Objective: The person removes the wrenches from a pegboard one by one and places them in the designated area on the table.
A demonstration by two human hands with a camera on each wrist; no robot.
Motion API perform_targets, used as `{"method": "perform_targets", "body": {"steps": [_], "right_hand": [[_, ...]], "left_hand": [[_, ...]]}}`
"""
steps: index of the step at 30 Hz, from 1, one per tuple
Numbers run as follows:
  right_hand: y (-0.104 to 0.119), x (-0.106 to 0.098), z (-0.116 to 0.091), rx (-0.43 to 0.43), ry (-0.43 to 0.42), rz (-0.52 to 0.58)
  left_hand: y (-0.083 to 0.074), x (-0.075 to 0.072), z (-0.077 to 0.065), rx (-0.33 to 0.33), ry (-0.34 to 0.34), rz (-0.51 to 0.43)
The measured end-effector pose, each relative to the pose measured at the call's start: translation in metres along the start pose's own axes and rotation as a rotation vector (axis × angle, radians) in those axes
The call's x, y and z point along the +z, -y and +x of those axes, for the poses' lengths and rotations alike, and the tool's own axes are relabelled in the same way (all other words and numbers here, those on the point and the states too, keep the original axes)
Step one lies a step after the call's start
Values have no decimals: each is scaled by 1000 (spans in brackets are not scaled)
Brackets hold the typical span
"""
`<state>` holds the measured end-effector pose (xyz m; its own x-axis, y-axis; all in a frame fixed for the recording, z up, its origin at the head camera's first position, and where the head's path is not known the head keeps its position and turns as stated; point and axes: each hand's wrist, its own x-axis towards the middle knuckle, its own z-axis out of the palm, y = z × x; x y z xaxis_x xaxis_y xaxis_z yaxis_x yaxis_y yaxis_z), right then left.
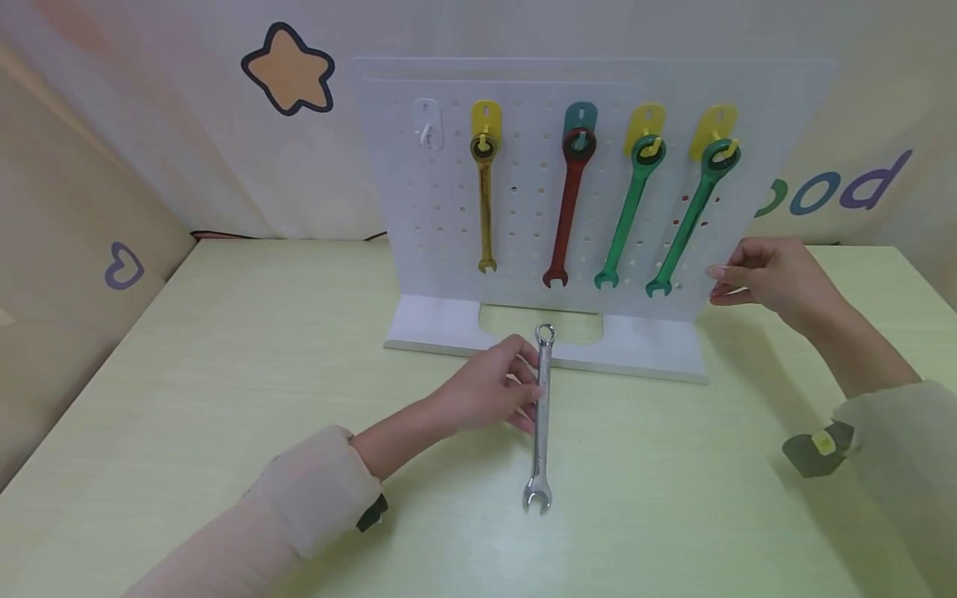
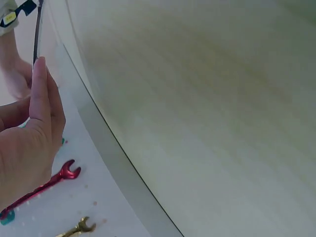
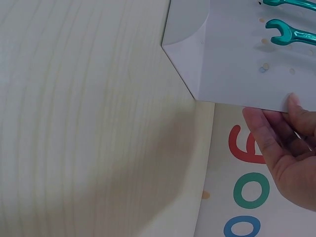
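My left hand (image 1: 489, 386) pinches a silver combination wrench (image 1: 542, 432) by its shaft, between thumb and fingers. Its ring end points toward the board and its open jaw toward me. The right hand (image 1: 781, 278) grips the right edge of a white pegboard (image 1: 449, 208), thumb on the front face in the right wrist view (image 3: 300, 116). On the board hang a gold wrench (image 1: 485, 208), a red wrench (image 1: 570, 195) and two green wrenches (image 1: 684, 220), ring ends on hooks. A white hook (image 1: 428, 124) at the far left carries nothing.
The pegboard stands on a white base (image 1: 650, 349) with a cut-out in front, on a pale wooden table (image 1: 284, 365). Behind it hangs a light wall covering (image 1: 187, 108) with a printed star (image 1: 290, 71) and coloured letters.
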<state>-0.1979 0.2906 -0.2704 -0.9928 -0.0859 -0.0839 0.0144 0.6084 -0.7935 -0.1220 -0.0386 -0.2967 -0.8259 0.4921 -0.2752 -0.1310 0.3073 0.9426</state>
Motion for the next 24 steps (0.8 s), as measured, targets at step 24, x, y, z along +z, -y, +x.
{"method": "perform_targets", "body": {"steps": [24], "right_hand": [[-3,0,3,-5,5,-4]], "left_hand": [[1,26,7,-108,-14,112]]}}
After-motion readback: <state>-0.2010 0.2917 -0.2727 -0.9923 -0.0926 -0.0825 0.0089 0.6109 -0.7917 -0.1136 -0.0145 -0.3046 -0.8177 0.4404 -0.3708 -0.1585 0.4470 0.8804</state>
